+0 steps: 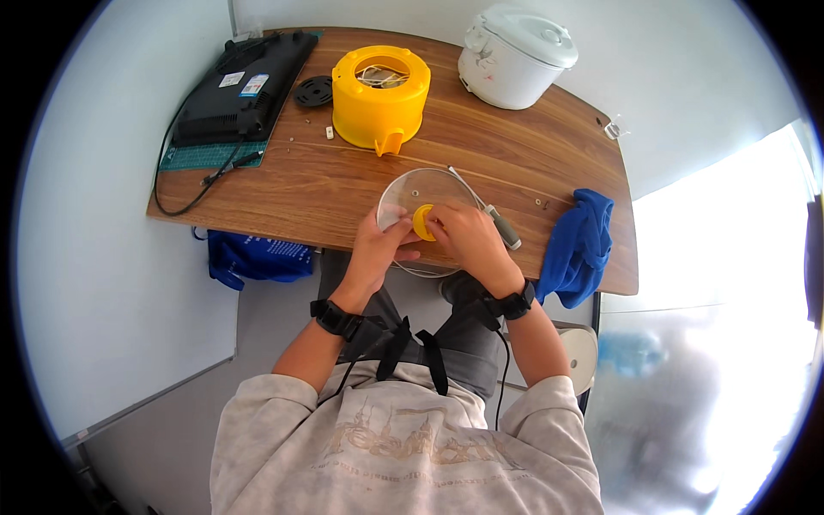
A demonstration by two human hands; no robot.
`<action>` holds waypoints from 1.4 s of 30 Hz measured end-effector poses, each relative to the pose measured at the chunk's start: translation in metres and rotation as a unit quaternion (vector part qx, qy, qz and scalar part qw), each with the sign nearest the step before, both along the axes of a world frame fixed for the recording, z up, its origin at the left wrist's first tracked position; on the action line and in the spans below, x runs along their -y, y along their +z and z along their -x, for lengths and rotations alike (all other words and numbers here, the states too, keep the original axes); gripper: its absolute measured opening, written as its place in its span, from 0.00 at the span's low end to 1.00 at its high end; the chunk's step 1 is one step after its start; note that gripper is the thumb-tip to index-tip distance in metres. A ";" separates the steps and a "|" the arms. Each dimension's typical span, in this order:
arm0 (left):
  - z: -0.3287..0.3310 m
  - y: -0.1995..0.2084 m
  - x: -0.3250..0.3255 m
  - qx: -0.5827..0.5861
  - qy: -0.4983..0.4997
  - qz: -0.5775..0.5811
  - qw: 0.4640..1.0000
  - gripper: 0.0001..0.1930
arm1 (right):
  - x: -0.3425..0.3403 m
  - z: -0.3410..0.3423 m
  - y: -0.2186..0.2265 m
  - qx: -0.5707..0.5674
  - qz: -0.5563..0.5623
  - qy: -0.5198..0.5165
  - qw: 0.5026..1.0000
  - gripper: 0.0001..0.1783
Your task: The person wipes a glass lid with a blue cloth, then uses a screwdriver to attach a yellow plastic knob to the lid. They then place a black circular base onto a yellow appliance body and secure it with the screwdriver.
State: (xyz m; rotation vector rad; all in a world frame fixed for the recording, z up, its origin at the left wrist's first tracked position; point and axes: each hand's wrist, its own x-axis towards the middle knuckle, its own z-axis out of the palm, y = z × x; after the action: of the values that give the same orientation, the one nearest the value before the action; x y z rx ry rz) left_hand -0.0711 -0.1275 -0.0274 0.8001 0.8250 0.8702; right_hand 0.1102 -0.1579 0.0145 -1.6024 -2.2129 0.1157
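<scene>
Over the table's front edge I hold a clear, round, bowl-like cover (402,187) with a yellow round knob (421,222) near its middle. My left hand (371,253) is closed on the cover's left side, its thumb by the knob. The fingers of my right hand (474,244) are bent and pinch the knob's right side; their tips are partly hidden. Just right of the cover lies a screwdriver (503,227) with a grey handle. Farther back stands a yellow cylindrical appliance housing (378,118) with a spout at its front and wires inside.
A black flat appliance (245,90) rests on a green mat (202,157) at left, its cord hanging past the edge. Beside it are a black disc (314,91) and a small white part (330,133). A white rice cooker (515,64) stands behind; blue cloth (579,240) drapes at right.
</scene>
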 end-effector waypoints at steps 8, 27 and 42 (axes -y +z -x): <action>0.003 -0.006 -0.003 0.004 -0.007 0.012 1.000 0.13 | 0.004 0.003 0.019 0.038 0.010 -0.096 0.995 0.12; 0.007 -0.005 -0.007 0.024 -0.032 0.027 0.999 0.15 | 0.055 -0.080 0.008 -0.061 -0.045 -0.254 0.964 0.17; 0.006 0.002 -0.003 -0.009 -0.027 0.019 0.999 0.15 | 0.097 -0.049 0.082 -0.243 -0.007 -0.169 0.955 0.15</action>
State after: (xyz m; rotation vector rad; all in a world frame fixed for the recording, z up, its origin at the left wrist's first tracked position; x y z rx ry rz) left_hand -0.0770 -0.1249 -0.0251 0.7944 0.8299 0.7971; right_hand 0.1596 -0.2549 0.0965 -1.6987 -1.5488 0.3535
